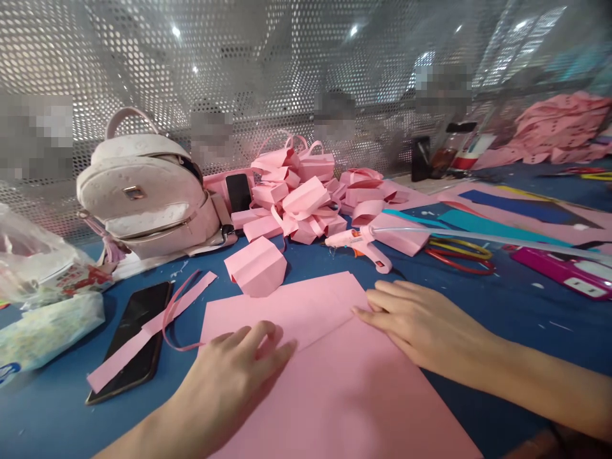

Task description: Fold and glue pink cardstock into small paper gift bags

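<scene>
A large pink paper sheet [363,395] lies flat in front of me. A slanting line crosses it, with a pink upper part [287,312] above; I cannot tell whether that is a fold or a second piece. My left hand [234,366] rests on the sheet near this line, its fingers bent and its thumb apart from them. At the right edge, my right hand [415,315] has its fingers curled in and its thumb along the line, gripping the paper there. Just beyond the sheet sit a folded pink paper piece [255,266] and a white glue gun [358,245].
A pile of folded pink paper pieces [306,197] stands behind, beside a pale backpack [148,185]. At left are a phone [134,338] under a pink strip [119,363] and a tissue pack [52,331]. To the right lie a magenta tool [559,271] and coloured wire loops [459,255].
</scene>
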A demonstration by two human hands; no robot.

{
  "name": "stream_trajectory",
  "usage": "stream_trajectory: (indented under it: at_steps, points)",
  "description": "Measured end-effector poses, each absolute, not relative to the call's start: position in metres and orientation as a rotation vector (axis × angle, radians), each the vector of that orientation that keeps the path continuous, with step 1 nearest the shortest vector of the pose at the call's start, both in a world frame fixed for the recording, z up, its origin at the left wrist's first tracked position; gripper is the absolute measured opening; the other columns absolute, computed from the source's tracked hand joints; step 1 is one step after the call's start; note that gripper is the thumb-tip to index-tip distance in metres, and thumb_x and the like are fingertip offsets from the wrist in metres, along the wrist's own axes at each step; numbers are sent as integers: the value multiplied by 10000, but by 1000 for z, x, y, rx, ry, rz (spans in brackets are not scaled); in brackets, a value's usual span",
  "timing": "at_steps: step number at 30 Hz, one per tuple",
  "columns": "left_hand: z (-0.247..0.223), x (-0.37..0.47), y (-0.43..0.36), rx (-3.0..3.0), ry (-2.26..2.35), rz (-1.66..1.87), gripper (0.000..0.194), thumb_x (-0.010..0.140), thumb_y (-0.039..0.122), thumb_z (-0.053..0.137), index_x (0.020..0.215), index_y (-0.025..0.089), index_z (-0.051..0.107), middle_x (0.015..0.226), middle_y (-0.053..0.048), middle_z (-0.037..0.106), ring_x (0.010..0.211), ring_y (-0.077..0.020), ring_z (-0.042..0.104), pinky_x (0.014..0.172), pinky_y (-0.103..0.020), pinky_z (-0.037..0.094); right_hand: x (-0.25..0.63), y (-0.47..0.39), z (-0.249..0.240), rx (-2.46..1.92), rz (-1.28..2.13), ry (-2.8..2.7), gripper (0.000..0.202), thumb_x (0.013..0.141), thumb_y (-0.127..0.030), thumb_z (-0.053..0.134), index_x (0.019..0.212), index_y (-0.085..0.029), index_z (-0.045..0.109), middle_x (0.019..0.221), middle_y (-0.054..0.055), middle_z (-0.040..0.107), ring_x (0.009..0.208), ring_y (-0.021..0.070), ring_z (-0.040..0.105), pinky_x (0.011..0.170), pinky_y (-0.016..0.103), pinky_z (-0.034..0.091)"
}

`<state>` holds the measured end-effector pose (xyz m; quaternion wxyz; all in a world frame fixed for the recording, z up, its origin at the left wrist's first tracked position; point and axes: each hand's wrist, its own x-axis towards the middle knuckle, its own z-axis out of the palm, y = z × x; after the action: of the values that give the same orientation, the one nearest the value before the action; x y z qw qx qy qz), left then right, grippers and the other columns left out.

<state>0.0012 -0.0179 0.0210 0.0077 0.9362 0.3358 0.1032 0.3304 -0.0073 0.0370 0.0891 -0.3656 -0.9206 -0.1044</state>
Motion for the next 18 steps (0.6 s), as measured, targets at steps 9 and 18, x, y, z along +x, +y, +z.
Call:
stream_trajectory:
  at_steps: [9,18]
  points:
    - [44,-25,0,2222,1203,166,296,1003,375,450,850,206,639,805,-4,659,707,-158,596,629,-256,423,282,9,58,-1104,168,-2681,133,994,-200,523,919,-180,631,923,36,669,859,203,607,767,313,403]
    - [24,-25,-35,2572,1241,276,291,1045,318,359,894,201,579,863,-31,588,785,-206,572,675,-314,377,245,17,38,-913,381,-2800,168,974,-198,580,810,-181,616,832,23,656,795,193,585,683,284,374]
